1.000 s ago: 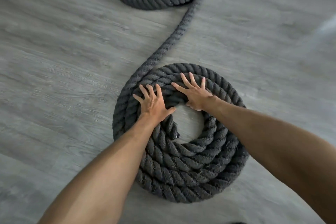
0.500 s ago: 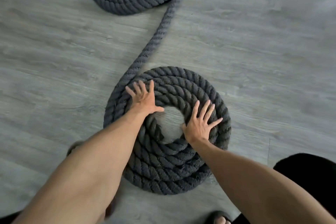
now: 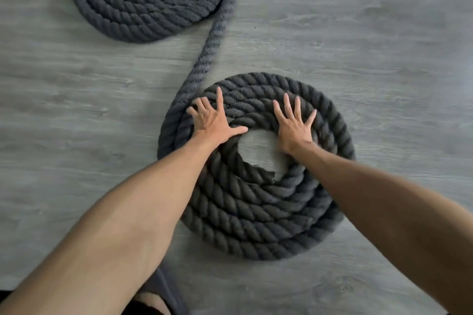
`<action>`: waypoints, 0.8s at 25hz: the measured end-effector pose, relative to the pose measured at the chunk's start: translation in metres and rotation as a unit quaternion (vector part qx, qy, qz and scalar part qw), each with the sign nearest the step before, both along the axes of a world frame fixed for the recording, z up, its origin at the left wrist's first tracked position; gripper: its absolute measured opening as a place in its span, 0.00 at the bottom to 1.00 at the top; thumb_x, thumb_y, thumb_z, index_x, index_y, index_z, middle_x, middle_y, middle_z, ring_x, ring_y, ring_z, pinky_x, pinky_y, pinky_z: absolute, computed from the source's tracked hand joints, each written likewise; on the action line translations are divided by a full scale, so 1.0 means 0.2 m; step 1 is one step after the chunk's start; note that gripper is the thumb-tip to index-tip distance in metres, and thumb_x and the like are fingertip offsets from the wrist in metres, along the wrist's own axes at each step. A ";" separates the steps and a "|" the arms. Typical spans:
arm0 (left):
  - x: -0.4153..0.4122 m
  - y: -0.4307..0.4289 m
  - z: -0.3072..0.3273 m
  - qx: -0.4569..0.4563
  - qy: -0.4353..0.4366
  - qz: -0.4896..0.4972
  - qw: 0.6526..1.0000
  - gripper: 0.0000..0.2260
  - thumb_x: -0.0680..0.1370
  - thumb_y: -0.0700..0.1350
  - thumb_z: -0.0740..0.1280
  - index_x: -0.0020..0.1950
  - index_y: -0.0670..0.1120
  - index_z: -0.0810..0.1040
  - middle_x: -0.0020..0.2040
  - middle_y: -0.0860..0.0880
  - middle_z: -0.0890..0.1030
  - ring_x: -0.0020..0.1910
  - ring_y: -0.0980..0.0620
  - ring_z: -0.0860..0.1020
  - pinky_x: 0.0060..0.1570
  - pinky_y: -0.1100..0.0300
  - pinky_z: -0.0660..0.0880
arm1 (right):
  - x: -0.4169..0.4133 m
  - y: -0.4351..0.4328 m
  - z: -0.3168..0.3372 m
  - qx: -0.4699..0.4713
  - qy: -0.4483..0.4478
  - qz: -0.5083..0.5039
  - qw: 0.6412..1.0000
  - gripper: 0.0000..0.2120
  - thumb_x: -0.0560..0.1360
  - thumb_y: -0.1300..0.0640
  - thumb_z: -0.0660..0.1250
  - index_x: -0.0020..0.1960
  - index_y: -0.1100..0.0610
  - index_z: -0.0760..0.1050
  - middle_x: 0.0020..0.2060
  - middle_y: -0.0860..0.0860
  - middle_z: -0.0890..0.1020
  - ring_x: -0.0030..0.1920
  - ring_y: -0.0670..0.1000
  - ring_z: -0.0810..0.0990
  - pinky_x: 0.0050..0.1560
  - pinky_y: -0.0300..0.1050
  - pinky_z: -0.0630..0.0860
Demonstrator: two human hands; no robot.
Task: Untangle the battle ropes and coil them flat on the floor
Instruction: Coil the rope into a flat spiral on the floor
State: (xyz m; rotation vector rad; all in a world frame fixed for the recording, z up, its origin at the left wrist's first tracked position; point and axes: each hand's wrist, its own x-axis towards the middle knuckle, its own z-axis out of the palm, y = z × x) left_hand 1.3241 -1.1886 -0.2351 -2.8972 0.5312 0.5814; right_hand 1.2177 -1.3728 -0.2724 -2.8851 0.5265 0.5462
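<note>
Rope coil (image 3: 256,225), grey floor (image 3: 384,71) beyond rim

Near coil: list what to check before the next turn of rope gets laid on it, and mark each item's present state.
1. Flat contact of the left hand on the near coil, fingers spread: ok.
2. Flat contact of the right hand on the same coil: ok.
3. Turns lying in one layer on the floor, where the arms do not hide them: ok.
4. Inner rope end sitting at the centre hole: ok.
5. No knots or crossings in the linking rope to the far coil: ok.
6. Whole far coil tidy: cannot tell, the frame's top edge cuts it off.
</note>
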 end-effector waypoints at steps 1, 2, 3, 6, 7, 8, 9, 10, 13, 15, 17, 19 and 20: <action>0.06 -0.03 0.00 0.009 -0.010 0.013 1.000 0.61 0.61 0.82 0.58 0.80 0.47 0.38 0.69 0.33 0.63 0.65 0.37 0.63 0.60 0.40 0.64 | 0.11 -0.01 0.00 -0.007 0.002 -0.002 1.000 0.44 0.75 0.66 0.60 0.82 0.48 0.40 0.80 0.50 0.36 0.79 0.59 0.33 0.70 0.80 0.42; 0.11 -0.06 0.01 0.017 -0.010 0.032 0.999 0.61 0.61 0.82 0.58 0.80 0.47 0.38 0.66 0.35 0.64 0.61 0.39 0.65 0.57 0.43 0.66 | 0.22 -0.03 0.00 -0.012 0.006 0.002 1.000 0.44 0.75 0.68 0.59 0.82 0.48 0.40 0.80 0.49 0.36 0.79 0.58 0.33 0.71 0.79 0.43; 0.16 -0.08 0.01 0.026 0.000 0.050 0.998 0.61 0.61 0.81 0.59 0.80 0.47 0.38 0.64 0.36 0.65 0.58 0.41 0.65 0.54 0.45 0.67 | 0.32 -0.06 0.01 -0.014 0.015 0.011 1.000 0.44 0.76 0.70 0.59 0.82 0.48 0.40 0.80 0.48 0.36 0.79 0.57 0.33 0.71 0.78 0.43; 0.36 -0.11 0.03 0.034 0.052 0.058 0.996 0.61 0.62 0.80 0.62 0.80 0.46 0.41 0.62 0.37 0.65 0.54 0.42 0.65 0.50 0.48 0.67 | 0.58 -0.15 0.09 -0.024 0.045 0.061 0.997 0.44 0.76 0.70 0.61 0.82 0.49 0.42 0.80 0.47 0.36 0.80 0.56 0.35 0.73 0.76 0.49; 0.41 -0.10 0.05 0.037 0.073 0.051 0.995 0.60 0.62 0.78 0.64 0.80 0.46 0.43 0.62 0.38 0.65 0.54 0.42 0.65 0.50 0.48 0.67 | 0.64 -0.19 0.11 -0.025 0.064 0.078 0.995 0.45 0.75 0.70 0.63 0.82 0.49 0.42 0.80 0.47 0.35 0.80 0.55 0.35 0.73 0.75 0.51; 0.47 -0.09 0.05 0.048 0.086 0.045 0.994 0.60 0.62 0.77 0.66 0.80 0.45 0.44 0.62 0.38 0.65 0.55 0.41 0.66 0.50 0.49 0.67 | 0.71 -0.20 0.13 -0.029 0.078 0.091 0.992 0.46 0.74 0.70 0.64 0.82 0.49 0.42 0.80 0.47 0.35 0.80 0.55 0.35 0.73 0.74 0.52; 0.52 -0.09 0.06 0.058 0.095 0.038 0.993 0.61 0.62 0.76 0.68 0.80 0.43 0.45 0.62 0.38 0.65 0.55 0.41 0.67 0.51 0.49 0.68 | 0.75 -0.20 0.14 -0.033 0.086 0.093 0.991 0.47 0.74 0.70 0.65 0.82 0.49 0.42 0.80 0.46 0.34 0.80 0.55 0.35 0.74 0.73 0.52; 0.56 -0.12 0.07 0.062 0.111 0.033 0.991 0.61 0.61 0.76 0.69 0.79 0.42 0.47 0.62 0.38 0.66 0.55 0.40 0.69 0.51 0.48 0.68 | 0.77 -0.21 0.16 -0.036 0.091 0.090 0.991 0.48 0.73 0.70 0.66 0.82 0.49 0.42 0.80 0.46 0.34 0.80 0.55 0.35 0.74 0.72 0.52; 0.64 -0.21 0.12 0.088 0.158 0.023 0.983 0.55 0.60 0.74 0.72 0.72 0.41 0.56 0.59 0.39 0.67 0.54 0.38 0.73 0.53 0.45 0.69 | 0.80 -0.24 0.15 -0.030 0.095 0.092 0.991 0.50 0.70 0.73 0.65 0.82 0.49 0.43 0.80 0.46 0.33 0.80 0.55 0.33 0.75 0.72 0.48; 0.71 -0.30 0.14 0.082 0.152 0.019 0.985 0.51 0.61 0.71 0.74 0.70 0.41 0.57 0.60 0.40 0.66 0.55 0.38 0.74 0.56 0.43 0.69 | 0.82 -0.28 0.11 -0.022 0.066 0.099 0.993 0.50 0.70 0.74 0.63 0.82 0.48 0.43 0.79 0.45 0.33 0.79 0.55 0.32 0.74 0.73 0.46; 0.82 -0.40 0.12 0.032 0.116 -0.001 0.993 0.52 0.60 0.68 0.77 0.72 0.43 0.56 0.65 0.40 0.65 0.61 0.38 0.70 0.58 0.41 0.68 | 0.89 -0.34 0.09 -0.033 0.054 0.124 0.990 0.49 0.72 0.72 0.62 0.82 0.48 0.42 0.79 0.45 0.33 0.79 0.55 0.32 0.74 0.74 0.45; 0.90 -0.47 0.09 -0.013 0.086 -0.053 0.995 0.59 0.59 0.66 0.79 0.78 0.43 0.50 0.74 0.35 0.58 0.72 0.35 0.59 0.66 0.33 0.60 | 1.00 -0.42 0.07 -0.035 0.048 0.154 0.986 0.47 0.74 0.71 0.62 0.82 0.47 0.41 0.79 0.46 0.33 0.79 0.55 0.33 0.74 0.75 0.46; 0.95 -0.51 0.07 -0.028 0.087 -0.077 0.993 0.62 0.60 0.67 0.78 0.80 0.44 0.44 0.77 0.33 0.52 0.76 0.34 0.51 0.69 0.28 0.52 | 1.06 -0.45 0.08 -0.032 0.047 0.168 0.984 0.46 0.75 0.70 0.62 0.82 0.47 0.41 0.79 0.46 0.33 0.80 0.55 0.33 0.74 0.75 0.46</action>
